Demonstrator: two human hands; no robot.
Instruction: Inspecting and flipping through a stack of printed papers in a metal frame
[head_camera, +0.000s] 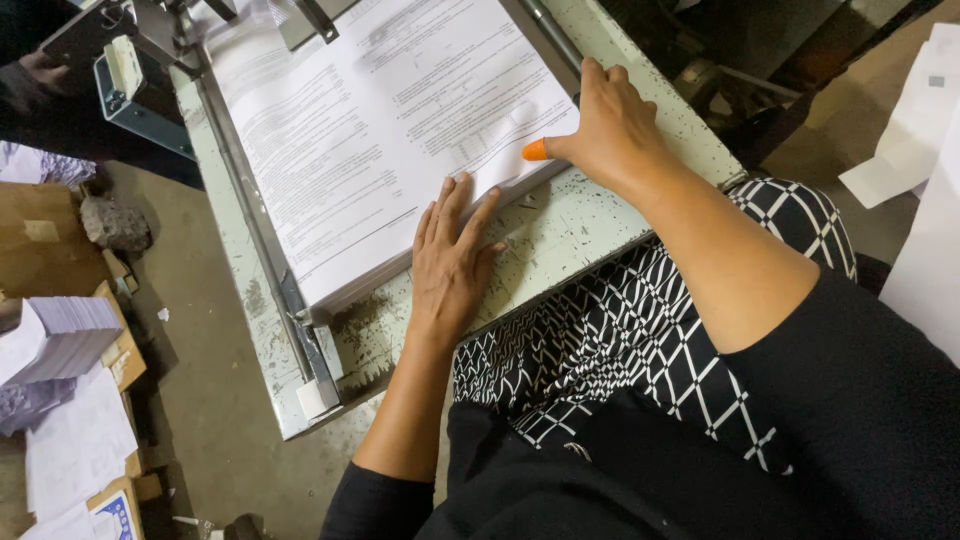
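Observation:
A thick stack of large printed white sheets (370, 130) lies on a worn, pale green metal table (560, 230). My left hand (452, 262) rests flat with fingers spread, its fingertips on the near edge of the stack. My right hand (605, 125) presses on the stack's right corner; its thumb wears an orange rubber tip (535, 151) and lies on the top sheet. Neither hand grips anything.
A metal guide rail (262, 240) runs along the stack's left side. Machine parts (130, 50) stand at the table's far left. Paper stacks (55, 340) and cardboard lie on the floor at left; loose white sheets (915, 130) sit at right.

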